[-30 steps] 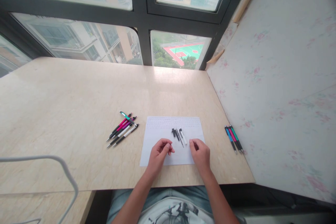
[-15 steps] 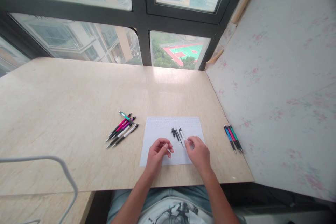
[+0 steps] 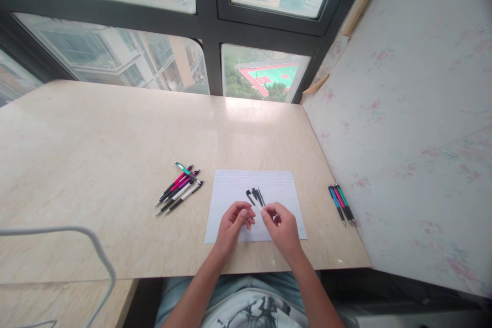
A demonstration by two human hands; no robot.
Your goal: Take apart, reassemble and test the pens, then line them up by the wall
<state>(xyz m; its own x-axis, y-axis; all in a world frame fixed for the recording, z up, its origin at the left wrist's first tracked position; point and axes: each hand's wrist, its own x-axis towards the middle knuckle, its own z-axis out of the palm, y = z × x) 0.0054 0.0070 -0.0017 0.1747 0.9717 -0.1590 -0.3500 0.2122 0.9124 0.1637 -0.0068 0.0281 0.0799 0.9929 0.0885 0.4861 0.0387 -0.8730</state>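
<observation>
My right hand (image 3: pixel 282 226) pinches the near end of a white pen barrel (image 3: pixel 259 202) with a black top, held over a sheet of paper (image 3: pixel 223 225). Around the barrel lie small black pen parts: a black piece with a wider head (image 3: pixel 249 197) on its left and a thin dark rod (image 3: pixel 261 197) on its right. Just left of them, my left hand (image 3: pixel 233 224) hovers above the paper, fingers loosely curled and apart, with nothing visible in it. My fingers hide the barrel's near tip.
Several pens (image 3: pixel 179 192) lie in a loose pile left of the paper, a teal one across the top. More coloured pens (image 3: pixel 341 204) lie side by side near the papered wall (image 3: pixel 403 164). A grey cable (image 3: pixel 96 246) arches at the lower left. Windows stand behind the table (image 3: pixel 126 133).
My right hand has moved left with the white barrel, which now sits among the black parts. My left hand has barely moved.
</observation>
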